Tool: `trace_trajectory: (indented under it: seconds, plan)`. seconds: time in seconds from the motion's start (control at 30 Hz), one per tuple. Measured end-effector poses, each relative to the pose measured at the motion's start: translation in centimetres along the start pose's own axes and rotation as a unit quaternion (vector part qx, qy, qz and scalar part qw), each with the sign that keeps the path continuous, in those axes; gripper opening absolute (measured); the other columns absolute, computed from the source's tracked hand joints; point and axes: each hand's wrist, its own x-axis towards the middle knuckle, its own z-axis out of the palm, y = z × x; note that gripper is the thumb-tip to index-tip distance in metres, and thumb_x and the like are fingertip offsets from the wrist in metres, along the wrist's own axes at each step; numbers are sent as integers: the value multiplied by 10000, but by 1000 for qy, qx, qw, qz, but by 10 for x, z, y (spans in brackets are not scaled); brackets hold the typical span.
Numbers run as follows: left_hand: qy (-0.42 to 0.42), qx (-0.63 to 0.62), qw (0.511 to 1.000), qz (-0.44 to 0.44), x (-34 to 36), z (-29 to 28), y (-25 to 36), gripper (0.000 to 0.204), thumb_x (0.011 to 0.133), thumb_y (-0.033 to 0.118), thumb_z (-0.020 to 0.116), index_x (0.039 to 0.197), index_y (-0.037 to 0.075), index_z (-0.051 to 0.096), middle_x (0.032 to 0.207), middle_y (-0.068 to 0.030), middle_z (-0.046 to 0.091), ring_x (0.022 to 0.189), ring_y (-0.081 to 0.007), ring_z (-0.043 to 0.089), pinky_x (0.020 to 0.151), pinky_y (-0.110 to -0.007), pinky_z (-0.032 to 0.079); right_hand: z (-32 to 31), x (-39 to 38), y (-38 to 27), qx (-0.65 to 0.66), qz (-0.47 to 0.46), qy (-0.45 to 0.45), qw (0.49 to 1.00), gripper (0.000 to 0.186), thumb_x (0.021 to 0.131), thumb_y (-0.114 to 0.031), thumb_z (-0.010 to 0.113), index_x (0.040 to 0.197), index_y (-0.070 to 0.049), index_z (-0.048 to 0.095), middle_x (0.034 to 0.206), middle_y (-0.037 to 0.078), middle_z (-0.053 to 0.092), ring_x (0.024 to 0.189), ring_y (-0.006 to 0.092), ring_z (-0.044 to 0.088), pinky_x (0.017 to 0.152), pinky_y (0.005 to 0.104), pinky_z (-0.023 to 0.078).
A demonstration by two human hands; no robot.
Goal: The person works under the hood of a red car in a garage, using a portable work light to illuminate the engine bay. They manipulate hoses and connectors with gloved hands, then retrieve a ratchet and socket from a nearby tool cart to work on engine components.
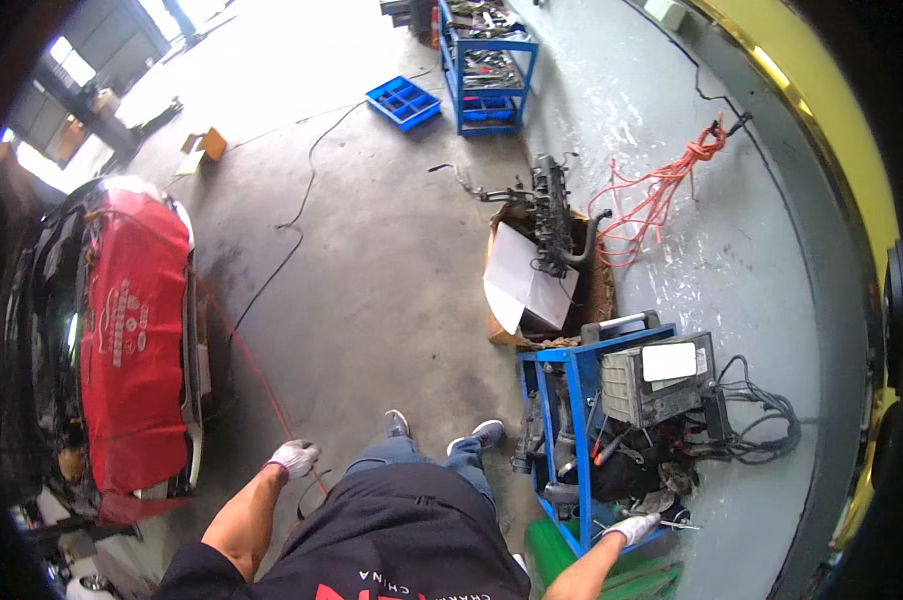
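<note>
My right hand (pixel 637 527), in a white glove, is closed at the near end of the blue tool cart (pixel 582 540). A thin silvery metal tool (pixel 683 526) sticks out past its fingertips; its exact kind is too small to tell. On the left, my left hand (pixel 297 458) hangs beside my body, also gloved, with the fingers curled. Whatever it may hold is too small to make out. A thin red hose (pixel 262 378) runs down past that hand from the car. On the cart rest a grey battery-like box (pixel 632 385), dark cables (pixel 767 420) and jumbled tools.
A car (pixel 47 300) with a red cover (pixel 137 330) stands at left. Ahead right, a cardboard box (pixel 600 300) carries a black engine part (pixel 552 215). Farther off are a blue tray (pixel 404 103) and a blue shelf cart (pixel 489 85). Orange-red rope (pixel 672 185) hangs right; a black cable (pixel 307 190) crosses the floor.
</note>
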Motion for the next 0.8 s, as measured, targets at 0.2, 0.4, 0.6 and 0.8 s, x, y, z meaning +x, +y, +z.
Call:
trace_trajectory:
  seconds: [0.2,0.4,0.6,0.8]
  plan:
    - [26,-68,996,43,30,-57,1,323,957,292,593,1045,-2,695,894,-64,702,742,-153,647,674,-324,527,-17,-8,-52,200,22,-56,978,760,972,-500,632,1517,-17,414,1498,146,513,1258,289,580,1113,462,445]
    - [-14,-152,988,36,67,-87,4,355,963,304,628,1155,10,678,877,-31,687,683,-141,623,616,-316,519,-53,-1,-79,392,171,-246,870,560,1005,-574,503,1354,-144,586,1363,127,635,1260,330,599,1083,521,462]
    - [-79,-198,976,37,97,-79,14,247,983,249,633,1039,8,639,806,-53,633,634,-179,593,571,-341,492,-95,-45,-87,391,167,-184,886,367,1005,-453,621,1280,-211,598,1053,-35,644,882,121,611,828,447,562]
    - [-89,-170,981,-4,96,-59,62,231,988,234,616,1019,8,646,809,-55,623,636,-172,578,569,-330,480,-83,-67,-135,424,133,-301,844,378,1037,-401,554,1273,-117,635,826,-6,695,600,138,611,668,409,563]
